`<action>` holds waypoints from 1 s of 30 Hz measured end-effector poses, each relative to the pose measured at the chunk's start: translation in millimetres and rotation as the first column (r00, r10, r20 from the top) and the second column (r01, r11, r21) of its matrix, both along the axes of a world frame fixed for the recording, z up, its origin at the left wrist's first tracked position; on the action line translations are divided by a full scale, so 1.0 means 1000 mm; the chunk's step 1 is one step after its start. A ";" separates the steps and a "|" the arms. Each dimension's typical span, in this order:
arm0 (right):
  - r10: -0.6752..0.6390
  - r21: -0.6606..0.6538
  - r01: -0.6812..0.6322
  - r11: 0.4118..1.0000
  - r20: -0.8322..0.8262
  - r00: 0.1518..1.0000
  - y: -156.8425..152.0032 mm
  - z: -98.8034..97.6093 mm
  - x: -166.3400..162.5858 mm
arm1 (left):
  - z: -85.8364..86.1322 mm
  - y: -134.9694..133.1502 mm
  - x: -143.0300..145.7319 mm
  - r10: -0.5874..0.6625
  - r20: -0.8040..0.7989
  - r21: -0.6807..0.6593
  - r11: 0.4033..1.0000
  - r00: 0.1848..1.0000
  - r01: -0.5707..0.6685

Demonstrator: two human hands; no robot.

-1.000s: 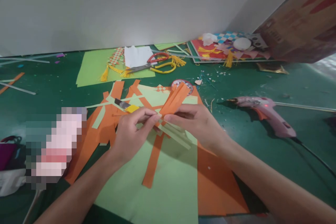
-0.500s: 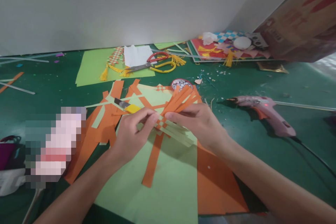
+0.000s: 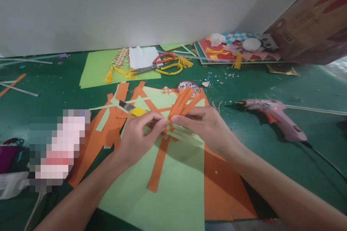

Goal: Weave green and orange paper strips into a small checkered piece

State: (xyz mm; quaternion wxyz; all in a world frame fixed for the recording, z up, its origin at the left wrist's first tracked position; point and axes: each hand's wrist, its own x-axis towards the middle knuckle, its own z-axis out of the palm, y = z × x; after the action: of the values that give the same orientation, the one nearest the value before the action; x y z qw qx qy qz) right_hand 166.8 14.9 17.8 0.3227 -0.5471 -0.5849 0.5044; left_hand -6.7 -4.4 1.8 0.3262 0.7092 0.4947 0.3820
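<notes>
In the head view both forearms reach in from the near edge and meet over the middle of the green worktop. The left hand is turned palm-right, wrist slightly bent, its fingers curled and its thumb and forefinger pinched together on the left edge of the woven strips. The right hand lies palm-down with knuckles up, fingers stretched leftward, its grip clamped on the same weave from the right side. The woven strips are held just above the light green sheet, orange ends fanning up and far-right, pale green ends trailing right under the right hand. A loose orange strip lies on the sheet below the hands. A yellow utility knife rests just beyond the left hand. A pink glue gun lies to the right, well apart. Scissors lie farther back near the wall.
</notes>
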 end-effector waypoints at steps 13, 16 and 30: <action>0.002 0.032 0.000 0.999 -0.053 0.999 0.000 0.000 -0.001 | 0.003 0.000 0.002 -0.055 0.036 -0.112 0.992 0.998 0.059; -0.005 0.024 0.006 1.000 -0.057 0.998 0.000 -0.001 -0.001 | 0.004 0.000 0.002 -0.060 0.031 -0.115 0.991 0.998 0.063; 0.063 -0.111 -0.067 0.992 -0.042 0.997 0.003 -0.001 0.002 | 0.001 -0.001 -0.003 0.039 -0.069 0.098 0.995 0.997 -0.032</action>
State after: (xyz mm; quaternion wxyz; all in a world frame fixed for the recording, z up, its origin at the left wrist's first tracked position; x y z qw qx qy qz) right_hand 169.1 17.5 17.2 0.2860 -0.5354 -0.5666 0.5572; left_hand -9.9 -5.3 2.8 0.2670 0.7282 0.4994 0.3861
